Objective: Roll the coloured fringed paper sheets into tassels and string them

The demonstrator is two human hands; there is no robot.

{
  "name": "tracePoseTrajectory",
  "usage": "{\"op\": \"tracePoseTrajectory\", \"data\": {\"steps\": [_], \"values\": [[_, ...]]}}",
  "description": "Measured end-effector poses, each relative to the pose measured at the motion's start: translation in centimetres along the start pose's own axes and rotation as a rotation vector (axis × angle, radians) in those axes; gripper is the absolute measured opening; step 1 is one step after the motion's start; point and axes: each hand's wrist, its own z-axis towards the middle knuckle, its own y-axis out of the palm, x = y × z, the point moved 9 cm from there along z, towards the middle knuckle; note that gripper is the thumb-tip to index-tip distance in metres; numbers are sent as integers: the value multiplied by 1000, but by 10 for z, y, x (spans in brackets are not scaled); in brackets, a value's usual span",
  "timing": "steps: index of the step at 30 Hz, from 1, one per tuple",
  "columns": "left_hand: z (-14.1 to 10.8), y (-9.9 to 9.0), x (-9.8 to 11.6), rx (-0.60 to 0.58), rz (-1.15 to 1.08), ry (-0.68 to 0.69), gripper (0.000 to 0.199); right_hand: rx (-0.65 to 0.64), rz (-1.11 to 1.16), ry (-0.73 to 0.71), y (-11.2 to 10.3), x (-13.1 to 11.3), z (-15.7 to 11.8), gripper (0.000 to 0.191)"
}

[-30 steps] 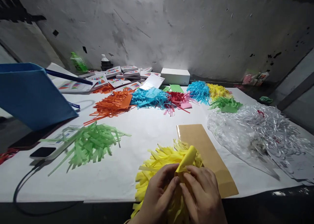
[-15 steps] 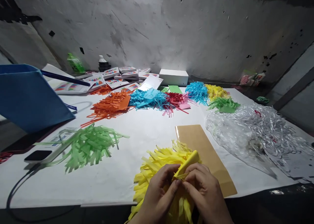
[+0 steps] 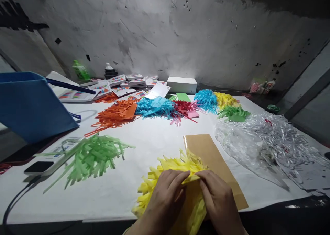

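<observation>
A fringed bunch of yellow paper lies at the front edge of the table, its lower part hanging toward me. My left hand is closed on its top edge from the left. From the right, my right hand pinches the same yellow edge, its fingertips a short way from the left ones. A narrow folded strip of yellow shows between the two hands. Both palms are turned away from view. Just behind my right hand lies a flat brown sheet, partly under the yellow fringe.
Light green fringe and a white power bank with a cable lie left, near a blue box. Orange fringe, blue fringe and a white box stand behind. Clear plastic is at right.
My hands have turned over the yellow paper, so its upright folded edge now lies lower and flatter. The fingers have shifted along it, and the view has tilted slightly.
</observation>
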Motion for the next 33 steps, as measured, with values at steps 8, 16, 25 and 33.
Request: {"op": "tracePoseTrajectory", "data": {"steps": [8,16,25,33], "values": [[12,-16,-1,76,126,49,26,22,788,741,26,64,-23,36],[20,-9,-11,-40,106,24,14,171,1259,851,45,75,-32,35],[34,-39,-9,-68,36,34,17,499,1171,825,9,134,-46,49],[59,-113,-67,146,-361,-455,28,864,834,871,-73,181,-101,44]]}}
